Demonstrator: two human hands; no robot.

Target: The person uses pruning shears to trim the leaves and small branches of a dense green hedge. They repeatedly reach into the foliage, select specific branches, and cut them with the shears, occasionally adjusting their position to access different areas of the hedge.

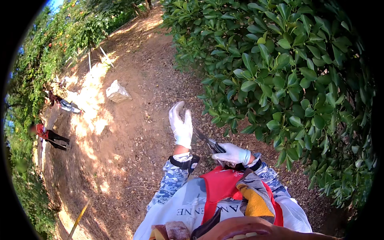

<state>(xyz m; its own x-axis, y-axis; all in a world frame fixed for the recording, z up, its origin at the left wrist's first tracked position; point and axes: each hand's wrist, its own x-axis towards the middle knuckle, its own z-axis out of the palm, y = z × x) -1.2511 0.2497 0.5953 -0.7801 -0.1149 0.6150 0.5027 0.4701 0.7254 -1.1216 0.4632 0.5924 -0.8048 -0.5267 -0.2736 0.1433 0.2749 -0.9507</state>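
My right hand (231,153), in a white glove, grips the dark handles of a pair of garden shears (213,144) close in front of my body. The blades angle up and to the left over the leaf-strewn ground, partly behind my left wrist. My left hand (182,124), also gloved in white, is raised with thumb and fingers apart and holds nothing. To the right of both hands stands a dense green shrub (264,72) with glossy oval leaves; neither hand touches it. Part of the shears' handles is hidden by my right hand.
A pale rock (118,91) lies on the bare soil (132,126) ahead to the left. Farther left, a person (51,136) in a red top stands with a long pole. Another person (64,103) is beyond. Support poles (106,57) prop a small tree; a yellow strip (79,219) is lower left.
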